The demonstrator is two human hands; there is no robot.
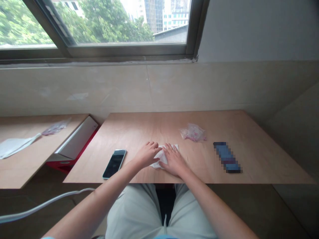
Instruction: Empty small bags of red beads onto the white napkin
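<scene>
A small white cloth or paper piece (164,155) with a thin red line on it lies on the wooden table (174,126) near its front edge. My left hand (147,154) rests on the piece's left side with fingers curled and pinching its edge. My right hand (173,160) lies flat on its right side, fingers stretched out. A clear plastic bag (193,133) holding small pink-red bits sits a little beyond, to the right.
A dark phone (114,163) lies face up left of my hands. A blurred dark flat object (227,156) lies at the right. A second wooden table (30,149) at the left carries a white cloth (15,145) and a plastic bag (55,127). A wall and window stand behind.
</scene>
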